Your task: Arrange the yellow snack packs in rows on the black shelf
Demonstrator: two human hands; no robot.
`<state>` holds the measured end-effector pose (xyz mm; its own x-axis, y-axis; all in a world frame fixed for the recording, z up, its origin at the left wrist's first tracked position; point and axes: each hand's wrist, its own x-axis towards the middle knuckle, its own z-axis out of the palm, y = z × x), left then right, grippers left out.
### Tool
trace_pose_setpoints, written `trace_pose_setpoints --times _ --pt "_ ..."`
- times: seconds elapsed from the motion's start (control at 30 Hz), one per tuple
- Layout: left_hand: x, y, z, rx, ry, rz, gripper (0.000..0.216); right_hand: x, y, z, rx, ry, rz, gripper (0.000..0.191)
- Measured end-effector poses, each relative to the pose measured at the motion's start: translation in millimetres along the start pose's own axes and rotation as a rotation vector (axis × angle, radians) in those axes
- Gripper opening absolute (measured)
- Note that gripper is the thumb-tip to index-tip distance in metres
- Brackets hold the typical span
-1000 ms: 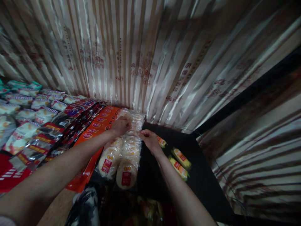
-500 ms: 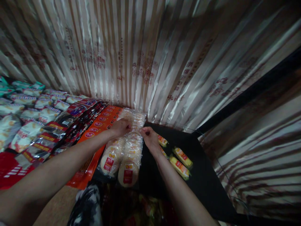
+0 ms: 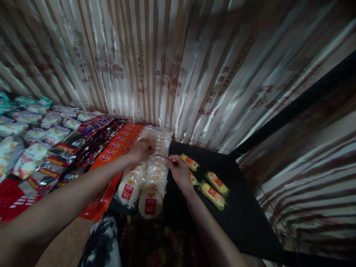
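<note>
Two overlapping rows of round, pale flat cakes in clear wrappers with red labels lie in front of me; a left-row cake packet (image 3: 128,190) and a right-row cake packet (image 3: 150,204) are nearest. My left hand (image 3: 142,149) is closed, its fingertips pinched over the upper part of the right row. At that row's right edge, my right hand (image 3: 178,168) is closed too, thumb and fingers pinching the clear wrapper of a cake packet. The exact grip of the left fingers is partly hidden.
Several small yellow packets (image 3: 213,194) lie on the black surface (image 3: 236,215) at right. Orange bags (image 3: 111,150), dark red packs (image 3: 62,152) and white snack bags (image 3: 33,155) fill the left. A striped curtain (image 3: 133,66) hangs behind; a dark bar (image 3: 294,100) slants at right.
The view has shifted slightly. My right hand has dropped a little against the row, uncovering more of a yellow packet; my left hand stays nearly in place.
</note>
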<state>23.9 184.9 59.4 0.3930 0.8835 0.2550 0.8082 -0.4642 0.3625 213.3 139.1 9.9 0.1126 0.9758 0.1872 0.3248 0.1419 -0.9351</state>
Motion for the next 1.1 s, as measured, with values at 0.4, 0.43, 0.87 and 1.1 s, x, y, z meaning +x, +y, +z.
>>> trace_pose_setpoints --times 0.4,0.43,0.87,1.1 --pt "-16.9 14.8 -9.3 0.148 -0.135 0.11 0.02 -0.5 -0.1 8.8 0.084 0.078 -0.012 0.022" --pt "-15.9 15.4 -8.0 0.149 -0.128 0.095 0.018 -0.9 -1.9 5.7 0.04 0.1 -0.012 0.025" --pt "-14.9 17.2 -8.5 0.079 -0.067 0.047 0.009 -16.6 -21.6 -20.1 -0.311 -0.223 -0.043 0.023" --pt "-29.5 22.2 -11.9 0.12 -0.042 0.144 0.02 -17.7 -11.0 -4.6 -0.175 -0.096 -0.024 0.024"
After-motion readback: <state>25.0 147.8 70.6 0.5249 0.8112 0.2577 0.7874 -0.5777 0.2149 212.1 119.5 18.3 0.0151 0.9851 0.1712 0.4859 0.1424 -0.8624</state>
